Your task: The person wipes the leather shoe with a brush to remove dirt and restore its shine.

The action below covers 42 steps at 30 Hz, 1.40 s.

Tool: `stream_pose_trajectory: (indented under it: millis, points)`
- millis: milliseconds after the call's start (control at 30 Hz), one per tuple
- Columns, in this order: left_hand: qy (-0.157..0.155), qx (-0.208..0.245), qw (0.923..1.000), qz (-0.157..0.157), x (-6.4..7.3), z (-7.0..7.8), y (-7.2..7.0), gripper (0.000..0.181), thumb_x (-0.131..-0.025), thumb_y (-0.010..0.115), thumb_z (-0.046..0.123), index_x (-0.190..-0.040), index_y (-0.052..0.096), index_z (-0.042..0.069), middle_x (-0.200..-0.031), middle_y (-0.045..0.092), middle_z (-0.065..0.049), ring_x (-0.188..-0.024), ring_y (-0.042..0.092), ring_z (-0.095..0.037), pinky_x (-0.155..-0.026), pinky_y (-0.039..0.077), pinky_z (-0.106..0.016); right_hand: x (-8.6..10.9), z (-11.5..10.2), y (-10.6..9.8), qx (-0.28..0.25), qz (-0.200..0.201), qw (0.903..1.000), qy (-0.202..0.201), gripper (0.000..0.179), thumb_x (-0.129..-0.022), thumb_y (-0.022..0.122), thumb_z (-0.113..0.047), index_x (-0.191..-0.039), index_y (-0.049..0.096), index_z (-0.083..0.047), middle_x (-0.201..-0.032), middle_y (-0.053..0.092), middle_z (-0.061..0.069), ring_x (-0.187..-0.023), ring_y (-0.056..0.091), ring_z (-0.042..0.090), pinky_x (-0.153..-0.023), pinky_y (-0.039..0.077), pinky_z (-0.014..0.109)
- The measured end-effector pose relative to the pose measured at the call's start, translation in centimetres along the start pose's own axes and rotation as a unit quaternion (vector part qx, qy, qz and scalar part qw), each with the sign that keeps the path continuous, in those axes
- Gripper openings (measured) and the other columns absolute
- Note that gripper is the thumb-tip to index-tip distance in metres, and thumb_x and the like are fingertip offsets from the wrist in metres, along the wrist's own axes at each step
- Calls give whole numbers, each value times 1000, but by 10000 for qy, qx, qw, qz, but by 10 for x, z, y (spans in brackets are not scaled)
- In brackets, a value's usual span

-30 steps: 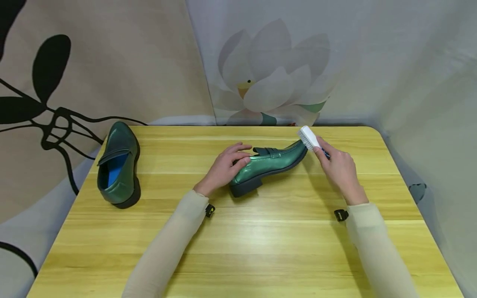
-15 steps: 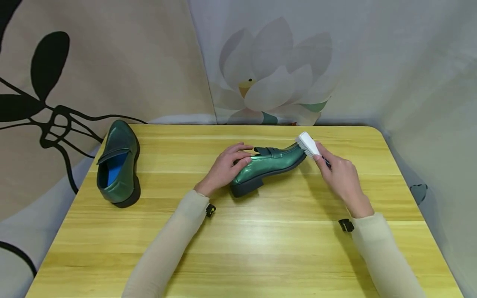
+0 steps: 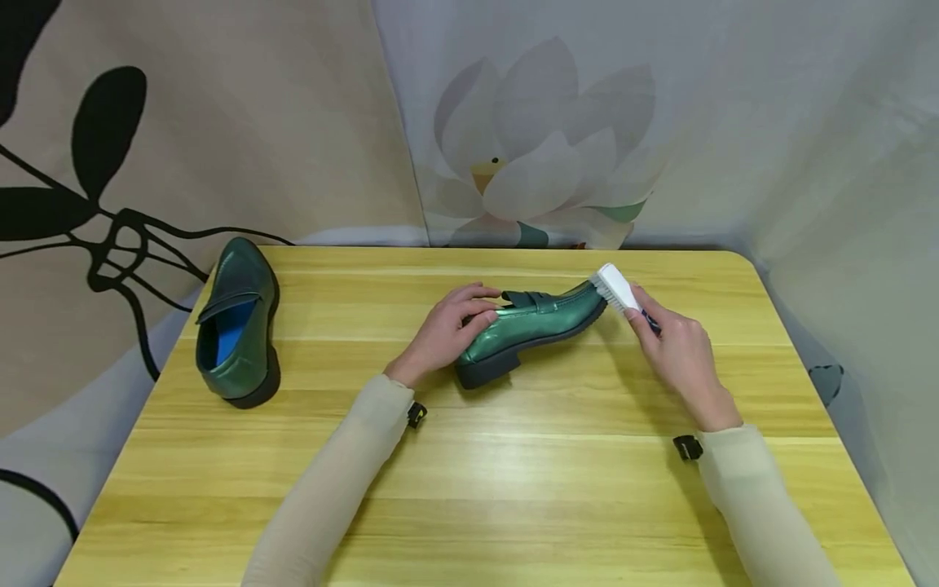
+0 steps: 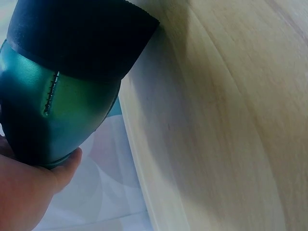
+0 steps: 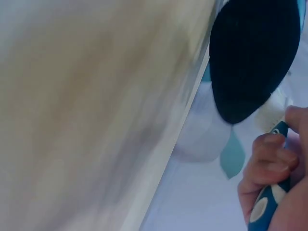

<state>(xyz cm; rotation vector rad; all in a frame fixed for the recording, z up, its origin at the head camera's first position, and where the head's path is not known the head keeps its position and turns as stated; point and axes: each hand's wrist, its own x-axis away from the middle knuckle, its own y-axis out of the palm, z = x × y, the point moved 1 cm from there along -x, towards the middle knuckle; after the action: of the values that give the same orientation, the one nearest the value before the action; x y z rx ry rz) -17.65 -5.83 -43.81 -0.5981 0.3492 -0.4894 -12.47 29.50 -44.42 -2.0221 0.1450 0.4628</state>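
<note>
A shiny green loafer [image 3: 546,318] with a black sole is held near the middle of the table, its toe raised to the right. My left hand [image 3: 449,330] grips it around the heel opening; in the left wrist view the heel's back seam [image 4: 51,94] and the thumb at the rim show. My right hand [image 3: 678,346] holds a white-headed brush [image 3: 614,285], its bristles against the loafer's toe. The right wrist view shows fingers [image 5: 267,166] curled round the brush's blue and white handle [image 5: 263,209], with the dark sole [image 5: 255,57] beside it.
A second green loafer [image 3: 238,322] with a blue insole stands upright at the table's left edge. The wooden table [image 3: 469,489] ends at a printed curtain [image 3: 543,147] behind it.
My right hand has drawn the brush slightly down and to the right along the toe. My left hand and the gripped loafer stay almost where they were.
</note>
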Motion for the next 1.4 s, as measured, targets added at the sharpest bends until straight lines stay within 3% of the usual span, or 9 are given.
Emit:
stream_pose_trajectory:
  millis: [133,267,400,533,767,967,1200,1400]
  points:
    - [-11,10,10000,2,0,-1,1,32,-109,56,23,-129,72,4,-148,57,-7,-150,36,-28,-122,27,-50,-15,16,0,17,-370,9981,487,48,-110,52,-36,-152,54,-13,-116,67,35,-81,65,52,-65,46,63]
    - [-24,17,10000,-32,0,-1,1,32,-109,56,23,-129,72,4,-149,56,-6,-150,35,-28,-122,27,-49,-17,21,1,7,-489,9969,617,50,-111,49,-39,-154,51,-14,-121,65,36,-80,64,50,-66,45,61]
    - [-18,49,10000,-2,0,-1,0,33,-109,56,24,-129,72,3,-149,56,-6,-150,35,-28,-122,27,-50,-5,10,0,-97,-308,9987,383,48,-109,54,-34,-153,53,-13,-116,67,35,-80,66,50,-66,47,62]
    - [-28,78,9999,58,1,-2,-1,33,-109,55,22,-129,72,1,-148,57,-8,-150,35,-29,-122,26,-51,14,-6,-1,-179,-115,9998,-7,47,-106,61,-27,-151,56,-12,-107,71,32,-72,64,39,-61,48,54]
    - [18,93,9999,124,0,-4,0,33,-109,56,22,-128,72,0,-147,58,-8,-149,37,-30,-122,27,-51,31,-20,-1,-192,146,9985,-492,48,-100,70,-19,-146,60,-11,-112,73,27,-76,70,37,-60,52,52]
    - [28,109,9999,127,-1,-6,1,33,-109,56,23,-128,72,1,-148,57,-7,-149,36,-28,-121,27,-51,15,-4,-1,-50,125,9998,-137,46,-104,65,-23,-148,59,-11,-104,72,31,-69,65,40,-56,46,54]
    - [43,95,9998,140,0,-4,0,32,-109,56,22,-127,73,3,-148,56,-7,-148,38,-29,-120,29,-50,-9,24,4,-126,-172,9985,514,47,-109,54,-34,-151,55,-12,-122,65,35,-85,65,55,-68,46,65]
    - [11,109,9999,131,0,-3,1,31,-109,56,23,-127,73,4,-148,56,-6,-146,40,-27,-119,33,-48,-7,29,4,-243,-210,9971,689,49,-109,53,-37,-152,53,-13,-131,61,32,-93,65,56,-73,46,64]
